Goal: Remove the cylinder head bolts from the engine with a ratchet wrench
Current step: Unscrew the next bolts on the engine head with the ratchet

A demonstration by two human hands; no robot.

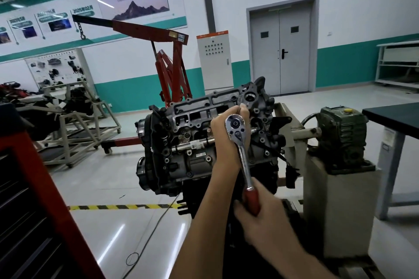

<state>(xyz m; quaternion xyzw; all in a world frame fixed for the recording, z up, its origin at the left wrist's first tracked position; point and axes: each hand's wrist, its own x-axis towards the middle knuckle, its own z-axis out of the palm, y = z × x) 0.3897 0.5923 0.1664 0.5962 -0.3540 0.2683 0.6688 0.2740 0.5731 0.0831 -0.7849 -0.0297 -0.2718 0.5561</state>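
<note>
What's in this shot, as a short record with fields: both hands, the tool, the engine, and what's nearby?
engine: top face tilted toward the camera
ratchet wrench: chrome, its head over the engine's right end
left grip: hand behind the wrench head, fingers curled; what they hold is hidden
right grip: hand wrapped round the red handle
gearbox: green, right of the engine
engine hoist: red, behind the engine
</note>
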